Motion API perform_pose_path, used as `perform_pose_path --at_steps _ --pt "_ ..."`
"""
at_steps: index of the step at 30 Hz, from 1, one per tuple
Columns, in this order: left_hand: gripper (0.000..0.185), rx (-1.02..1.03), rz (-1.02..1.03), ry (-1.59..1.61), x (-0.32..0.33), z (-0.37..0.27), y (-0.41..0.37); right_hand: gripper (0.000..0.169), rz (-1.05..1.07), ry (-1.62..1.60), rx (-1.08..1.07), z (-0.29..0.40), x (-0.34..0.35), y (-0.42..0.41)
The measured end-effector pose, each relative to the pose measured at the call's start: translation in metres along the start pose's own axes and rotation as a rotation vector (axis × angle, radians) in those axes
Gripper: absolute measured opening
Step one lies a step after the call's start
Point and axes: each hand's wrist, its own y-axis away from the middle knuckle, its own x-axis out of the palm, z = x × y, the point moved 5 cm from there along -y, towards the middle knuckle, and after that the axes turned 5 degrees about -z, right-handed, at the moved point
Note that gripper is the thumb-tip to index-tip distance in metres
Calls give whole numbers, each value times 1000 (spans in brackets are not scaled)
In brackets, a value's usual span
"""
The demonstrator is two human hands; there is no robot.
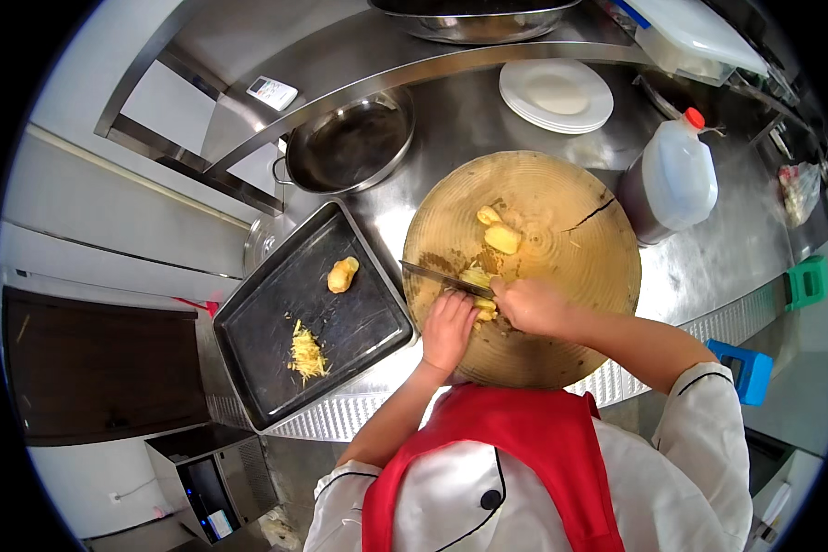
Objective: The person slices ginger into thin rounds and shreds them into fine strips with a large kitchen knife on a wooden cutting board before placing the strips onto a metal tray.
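Note:
My right hand (530,303) grips the handle of a kitchen knife (435,274), its blade pointing left across a round wooden chopping block (579,207). Fingers bent, my left hand (450,324) rests against sliced ginger (485,310) at the near side of the blade. Cut ginger strips (477,276) lie just beyond the blade. Farther up the block are peeled ginger pieces (502,238). To the left, a dark metal tray (269,331) holds a pile of ginger shreds (307,353) and one ginger piece (343,274).
A steel pan (352,145) stands beyond the tray, beneath a shelf edge with a remote control (272,92). Stacked white plates (556,95) sit behind the block. At its right stands a plastic jug (671,179) with a red cap. Green (806,283) and blue (742,372) plastic stools are at the right.

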Motion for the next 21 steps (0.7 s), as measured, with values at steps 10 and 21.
perform_pose_path --at_steps 10,21 --pt "22 -49 3 -22 1 2 13 21 43 88 -94 21 -25 4" --pt "22 -33 -26 -18 1 0 14 23 53 102 -125 13 -10 3"
